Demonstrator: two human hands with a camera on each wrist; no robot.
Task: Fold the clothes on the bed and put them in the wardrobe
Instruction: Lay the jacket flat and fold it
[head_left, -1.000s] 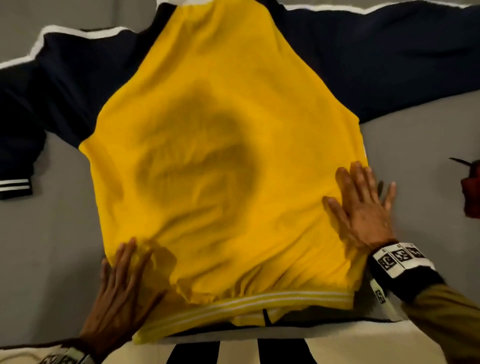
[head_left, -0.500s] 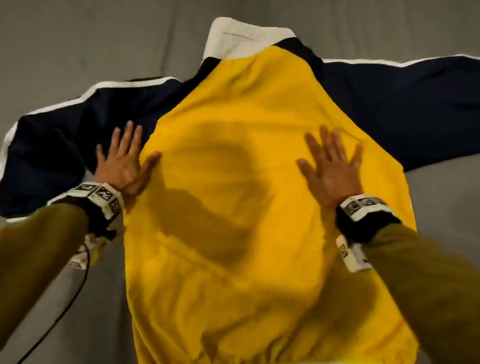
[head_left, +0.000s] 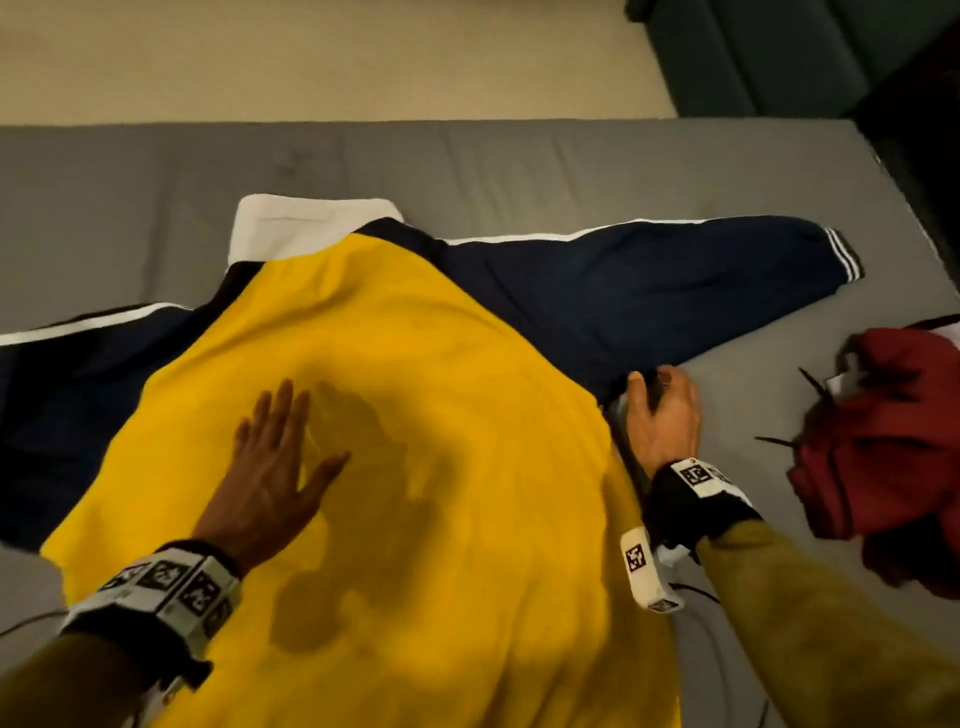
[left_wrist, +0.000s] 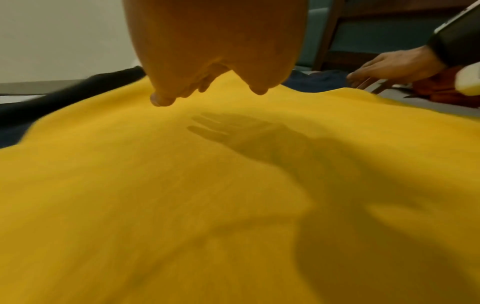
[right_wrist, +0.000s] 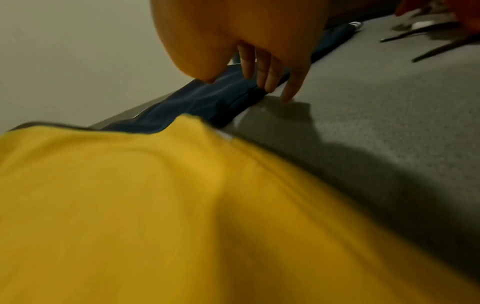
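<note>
Now the right hand (head_left: 662, 415) has slid off the yellow back to the jacket (head_left: 415, 467) armpit, fingers closing on the navy sleeve (head_left: 649, 291); left hand (head_left: 270, 467) stays flat, fingers spread. Grey bed (head_left: 156, 208), red garment (head_left: 883, 441) alongside.

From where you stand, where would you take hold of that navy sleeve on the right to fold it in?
Probably at the striped cuff, coming from the bed's right side. The navy sleeve lies flat and stretched away from the yellow body, so its free end swings over easily. The right hand is at the armpit end; the left hand lies flat on the yellow.
</note>
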